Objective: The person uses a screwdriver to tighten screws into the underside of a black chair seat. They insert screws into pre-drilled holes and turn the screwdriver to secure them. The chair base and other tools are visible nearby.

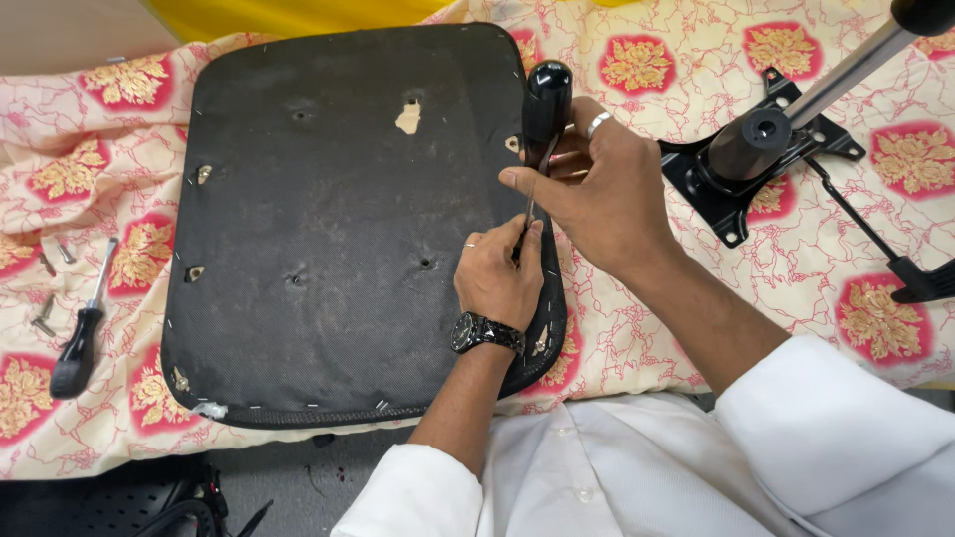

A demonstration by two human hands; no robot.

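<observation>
A: Why are both hands bunched at the right edge of that seat pan (pixel 328 229)?

B: They share 1 tool. The right hand (pixel 597 194) is closed around the black handle of a screwdriver (pixel 543 119), thumb and fingers wrapped near its base. The left hand (pixel 497 278) pinches the thin shaft low down, seemingly to steady the tip against the seat's edge.

A: And the seat lies upside down?

B: Yes, black underside up, flat on the patterned cloth (pixel 676 298) covering the counter. That puts its staples and mounting holes within reach.

A: Which way does the screwdriver point?

B: Its long axis runs nearly upright in the picture, tilted a little: handle away from the person, tip toward them and slightly left. The tip itself is hidden behind the left fingers, so I cannot tell what it touches.

A: Anything else around?

B: A second screwdriver (pixel 85 323) lies well apart at the left with a few loose screws (pixel 45 313) beside it. A black chair mechanism plate (pixel 741 169) with its gas cylinder (pixel 796 109) sits to the right, untouched.
</observation>
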